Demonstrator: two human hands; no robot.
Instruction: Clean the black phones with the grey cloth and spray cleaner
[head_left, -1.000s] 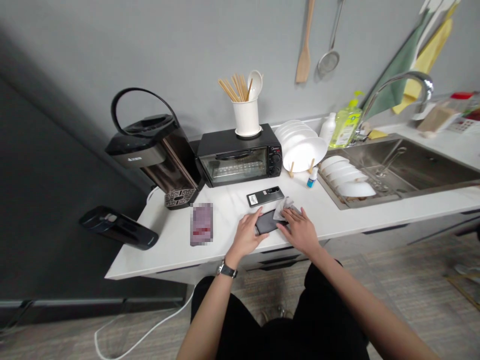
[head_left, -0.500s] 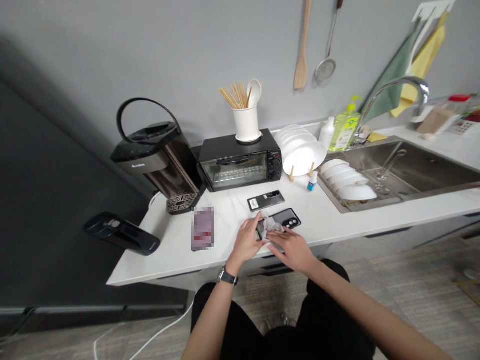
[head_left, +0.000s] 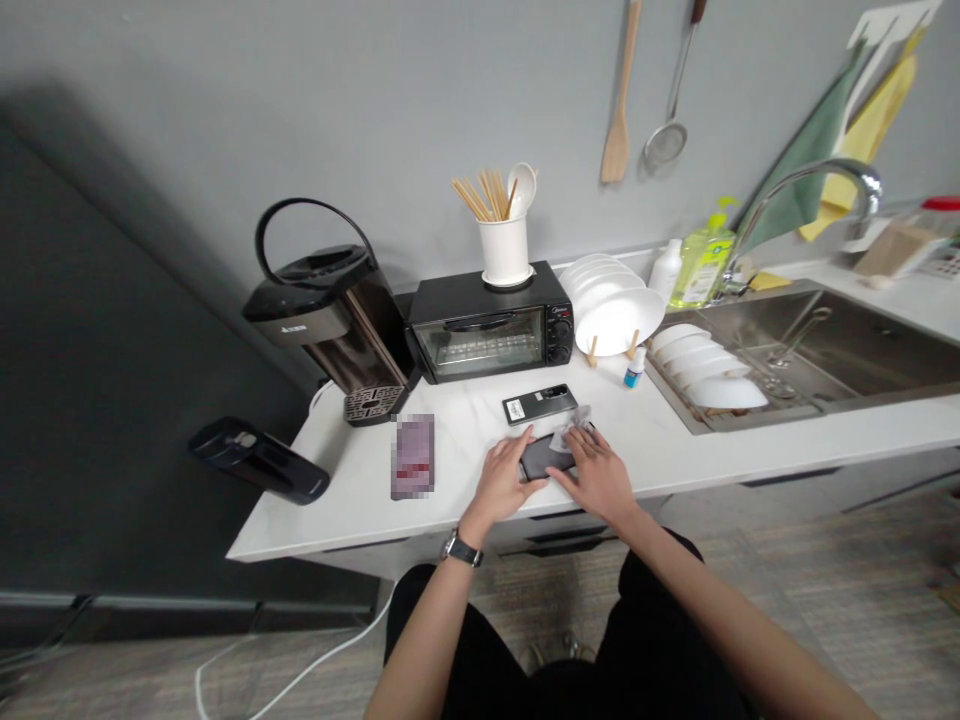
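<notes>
Bracing the left end of a dark-backed smartphone (head_left: 541, 458), the left hand (head_left: 502, 477) grasps it between thumb and fingers, with a dark-strapped wristwatch (head_left: 461, 549) on its wrist. The right hand (head_left: 598, 470) has its fingers pressed on a crumpled white tissue (head_left: 561, 439) against the right part of that phone, while its thumb touches the near edge. The smartphone lies on the white counter (head_left: 345, 485) between the 2 hands, its right end hidden by fingers and tissue. Just beyond the hands lies another smartphone, the labelled one (head_left: 540, 403), with camera lenses at its right end. Farther out past the right hand stands a small bottle (head_left: 634, 370) with a blue label, and behind it white plates (head_left: 615, 315) lean in a rack. Well to the right of the right hand is a steel sink (head_left: 877, 345) with white bowls (head_left: 712, 378) ranged in its left part. Beyond both hands sits a black toaster oven (head_left: 491, 335), bearing a white utensil holder (head_left: 504, 250) with chopsticks (head_left: 484, 195) and a white ladle (head_left: 523, 188). Near the left hand, on its left, lies a pixelated item (head_left: 412, 457); farther left are a dark flask (head_left: 259, 460) and a water dispenser (head_left: 337, 335).
</notes>
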